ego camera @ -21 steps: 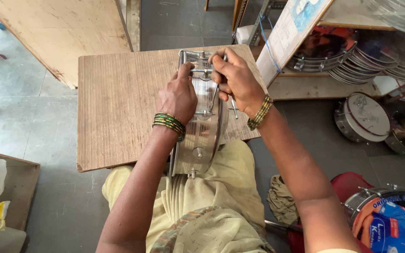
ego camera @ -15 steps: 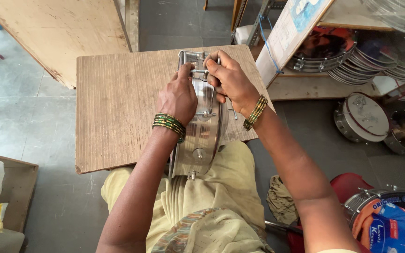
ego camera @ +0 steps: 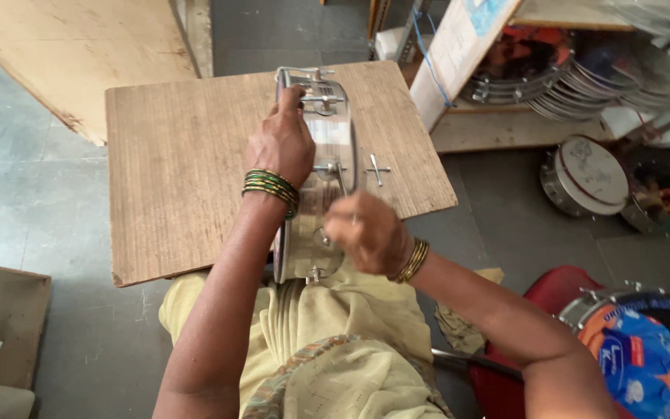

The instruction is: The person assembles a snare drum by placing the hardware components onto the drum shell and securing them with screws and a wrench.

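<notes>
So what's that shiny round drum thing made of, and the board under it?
The drum frame looks like polished metal, probably steel: silvery, mirror-bright, with bolted lugs. The left hand grips its rim. The board looks like plywood or wood-grain laminate: tan, matte, fine straight grain lines. It is hard to tell which.

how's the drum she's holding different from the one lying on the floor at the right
The held drum stands on edge against the wooden board, gripped at its rim by the left hand, with the right hand at its near side. The floor drum lies flat, pale head up, untouched. Both are round with shiny metal rims.
</notes>
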